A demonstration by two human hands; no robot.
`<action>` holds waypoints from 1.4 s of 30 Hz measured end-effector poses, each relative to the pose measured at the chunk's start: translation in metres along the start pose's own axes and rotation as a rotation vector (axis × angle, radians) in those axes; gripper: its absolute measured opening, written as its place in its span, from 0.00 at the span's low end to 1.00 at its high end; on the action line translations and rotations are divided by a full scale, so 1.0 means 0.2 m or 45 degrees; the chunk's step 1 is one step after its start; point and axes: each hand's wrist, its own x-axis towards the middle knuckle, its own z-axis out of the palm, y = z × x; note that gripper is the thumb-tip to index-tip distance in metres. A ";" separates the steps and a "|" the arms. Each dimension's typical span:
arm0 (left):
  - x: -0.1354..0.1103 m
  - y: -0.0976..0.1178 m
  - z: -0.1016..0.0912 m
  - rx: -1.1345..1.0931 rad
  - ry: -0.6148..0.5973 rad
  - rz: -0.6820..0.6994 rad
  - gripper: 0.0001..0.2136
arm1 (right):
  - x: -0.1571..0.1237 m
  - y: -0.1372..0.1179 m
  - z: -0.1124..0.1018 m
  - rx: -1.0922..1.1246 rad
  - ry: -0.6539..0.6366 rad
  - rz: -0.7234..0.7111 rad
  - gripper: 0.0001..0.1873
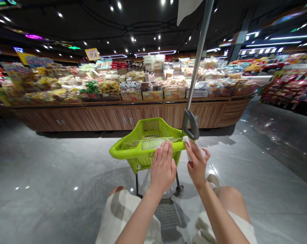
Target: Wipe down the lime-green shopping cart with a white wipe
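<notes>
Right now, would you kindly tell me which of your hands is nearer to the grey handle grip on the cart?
Your right hand is nearer, just below the grey handle grip; your left hand is farther away, resting on the lime-green basket's rim.

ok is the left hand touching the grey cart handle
Apart. The head view shows the left hand over the green basket's rim, with a clear gap across to the grey handle grip.

Worn on the head, the one camera looks forward and down over the basket, close above the left hand and right hand, while its wide view also takes in the display well beyond the basket.
</notes>
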 end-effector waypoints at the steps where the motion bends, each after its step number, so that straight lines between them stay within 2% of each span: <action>1: 0.00 0.00 0.00 -0.006 0.004 0.000 0.32 | 0.00 0.00 0.00 -0.003 0.024 0.058 0.42; 3: 0.00 0.00 0.01 -0.017 0.011 -0.007 0.32 | 0.00 -0.04 0.01 0.039 0.022 0.049 0.40; 6: 0.00 0.00 0.01 -0.021 0.012 -0.014 0.31 | 0.00 -0.09 0.02 0.110 -0.045 -0.130 0.37; 8: 0.00 0.00 0.01 -0.015 0.003 -0.011 0.31 | 0.01 -0.08 0.01 0.100 -0.059 -0.176 0.37; 13: 0.00 0.00 0.00 0.002 -0.011 -0.004 0.31 | 0.01 -0.02 -0.01 0.002 0.034 0.077 0.40; 14: 0.00 0.00 0.00 0.002 -0.010 -0.003 0.31 | 0.01 -0.03 0.00 0.013 0.039 0.081 0.39; 19: 0.00 0.00 0.00 0.014 -0.005 -0.004 0.29 | 0.02 -0.06 0.01 0.122 -0.031 -0.195 0.36; 24: 0.00 -0.01 -0.01 0.026 -0.016 -0.006 0.30 | 0.03 -0.04 0.00 0.052 -0.019 -0.013 0.39; 29: -0.01 -0.01 -0.01 0.034 0.018 -0.001 0.30 | 0.02 -0.04 -0.01 0.103 -0.080 -0.204 0.39; 34: -0.01 -0.01 -0.01 0.014 0.011 -0.002 0.31 | 0.02 -0.04 -0.01 0.007 0.004 0.038 0.41; 39: -0.01 -0.01 0.00 0.004 0.022 -0.004 0.31 | 0.02 -0.09 0.01 0.105 -0.064 -0.183 0.37; 42: -0.01 -0.01 0.00 0.004 0.021 -0.002 0.31 | 0.03 -0.07 0.01 0.024 -0.008 -0.030 0.39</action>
